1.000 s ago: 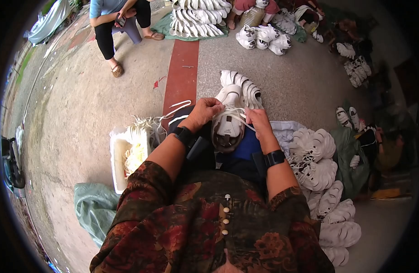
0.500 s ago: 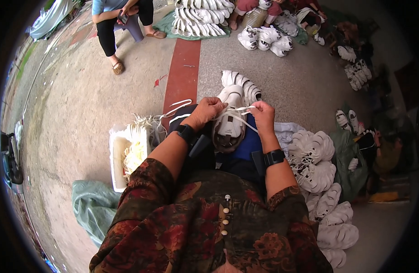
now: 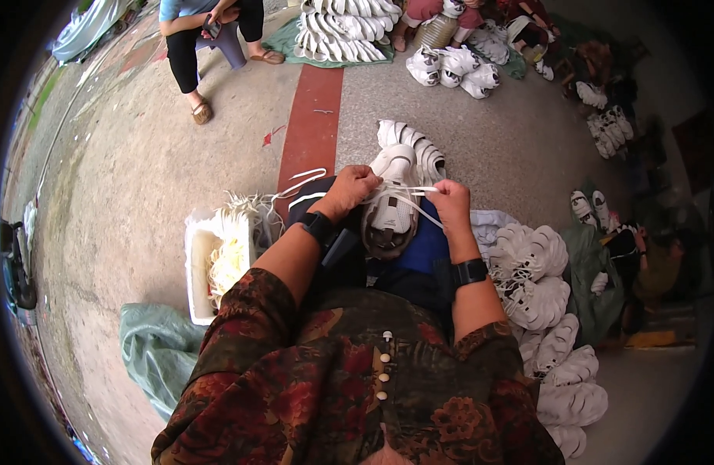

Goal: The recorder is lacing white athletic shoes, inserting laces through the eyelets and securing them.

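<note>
A white sneaker [image 3: 393, 208] rests on my lap, its toe pointing away from me and its dark-lined opening toward me. My left hand [image 3: 355, 191] is closed at the left side of its eyelets, with the fingertips pinched at the lacing. On the other side my right hand [image 3: 452, 203] pinches a white shoelace [image 3: 417, 190], which runs taut from the shoe. A second strand loops down across the blue cloth [image 3: 419, 244] under the shoe. What exactly the left fingers grip is partly hidden. Just past the toe lies a row of nested white shoe pieces [image 3: 420, 146].
At my left stands a white foam box [image 3: 200, 271] with loose laces [image 3: 231, 252], beside a green sack [image 3: 157, 349]. Stacked white shoes [image 3: 534, 252] line my right. Ahead, a seated person [image 3: 210, 35] holds a phone, near a large shoe stack [image 3: 345, 31].
My right hand has shifted slightly right, drawing the lace straighter away from the shoe. My left hand has moved slightly left and stays at the eyelets.
</note>
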Demonstrator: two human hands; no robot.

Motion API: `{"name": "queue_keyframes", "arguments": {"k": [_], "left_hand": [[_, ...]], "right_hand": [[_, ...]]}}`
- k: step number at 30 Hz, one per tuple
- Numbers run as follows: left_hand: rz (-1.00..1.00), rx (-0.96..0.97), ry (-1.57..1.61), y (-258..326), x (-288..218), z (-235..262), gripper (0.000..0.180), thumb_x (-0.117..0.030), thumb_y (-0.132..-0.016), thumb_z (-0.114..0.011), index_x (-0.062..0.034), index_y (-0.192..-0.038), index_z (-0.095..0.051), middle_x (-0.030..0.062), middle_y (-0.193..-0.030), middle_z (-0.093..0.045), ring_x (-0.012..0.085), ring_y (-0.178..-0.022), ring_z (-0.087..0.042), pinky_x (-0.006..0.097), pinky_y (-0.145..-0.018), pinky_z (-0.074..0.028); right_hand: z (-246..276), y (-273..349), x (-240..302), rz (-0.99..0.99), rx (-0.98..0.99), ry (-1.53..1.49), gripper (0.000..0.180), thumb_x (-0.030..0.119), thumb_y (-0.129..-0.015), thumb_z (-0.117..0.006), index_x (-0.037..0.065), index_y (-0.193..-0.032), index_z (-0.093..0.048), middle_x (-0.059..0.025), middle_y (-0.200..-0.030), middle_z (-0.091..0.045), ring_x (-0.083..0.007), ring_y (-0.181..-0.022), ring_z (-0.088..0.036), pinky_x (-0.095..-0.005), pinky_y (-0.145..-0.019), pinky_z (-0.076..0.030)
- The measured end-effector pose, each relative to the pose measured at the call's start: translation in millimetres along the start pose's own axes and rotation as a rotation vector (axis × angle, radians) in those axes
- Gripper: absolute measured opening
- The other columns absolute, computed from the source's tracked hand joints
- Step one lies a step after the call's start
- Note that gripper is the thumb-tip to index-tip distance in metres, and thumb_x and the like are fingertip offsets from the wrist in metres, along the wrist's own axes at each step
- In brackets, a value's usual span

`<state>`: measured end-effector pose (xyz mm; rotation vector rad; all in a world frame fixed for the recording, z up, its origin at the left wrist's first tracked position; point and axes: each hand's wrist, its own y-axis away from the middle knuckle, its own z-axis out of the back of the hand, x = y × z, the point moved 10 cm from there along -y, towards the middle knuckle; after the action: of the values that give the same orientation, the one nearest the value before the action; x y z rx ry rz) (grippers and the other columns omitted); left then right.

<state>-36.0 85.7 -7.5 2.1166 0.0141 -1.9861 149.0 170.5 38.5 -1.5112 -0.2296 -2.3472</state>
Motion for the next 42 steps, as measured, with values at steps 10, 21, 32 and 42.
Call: {"name": "queue_keyframes", "arguments": {"k": [10, 21, 32, 42], "left_hand": [[-0.021, -0.047, -0.092, 1, -4, 3, 0.018, -0.017, -0.081, -0.057, -0.0016, -0.071, -0.056, -0.0015, -0.066, -0.051, 0.0070, -0.062, -0.044, 0.022, -0.057, -0.038], [-0.207, -0.204, -0.608, 7, -22, 7, 0.023, -0.020, -0.074, -0.056, 0.0029, -0.071, -0.058, 0.0159, -0.060, -0.057, 0.0218, -0.059, -0.058, 0.033, -0.058, -0.045], [-0.181, -0.343, 0.077, 47, 2, 101, 0.010, -0.002, -0.075, -0.061, -0.0063, -0.081, -0.054, -0.0017, -0.069, -0.054, 0.0076, -0.062, -0.052, 0.020, -0.057, -0.042], [-0.082, -0.126, -0.307, 91, 0, 106, 0.007, -0.008, -0.078, -0.061, -0.0009, -0.079, -0.061, 0.0051, -0.071, -0.062, 0.0118, -0.062, -0.056, 0.025, -0.062, -0.045]], "right_hand": [[-22, 2, -18, -0.277, 0.101, -0.603, 0.008, 0.003, -0.071, -0.059, -0.003, -0.067, -0.061, -0.0073, -0.059, -0.058, -0.0138, -0.055, -0.055, -0.0253, -0.054, -0.042], [-17, 13, -27, -0.311, 0.116, -0.032, 0.012, 0.008, -0.073, -0.057, 0.002, -0.063, -0.057, -0.0011, -0.051, -0.050, -0.0097, -0.042, -0.042, -0.0215, -0.041, -0.031], [63, 34, -84, -0.374, -0.316, -0.687, 0.009, -0.001, -0.065, -0.055, 0.004, -0.072, -0.058, 0.0017, -0.055, -0.048, -0.0049, -0.040, -0.037, -0.0172, -0.035, -0.025], [105, 45, -71, -0.150, -0.171, -0.189, 0.005, -0.001, -0.069, -0.056, 0.003, -0.071, -0.054, 0.0007, -0.056, -0.048, -0.0079, -0.044, -0.044, -0.0230, -0.040, -0.032]]}}
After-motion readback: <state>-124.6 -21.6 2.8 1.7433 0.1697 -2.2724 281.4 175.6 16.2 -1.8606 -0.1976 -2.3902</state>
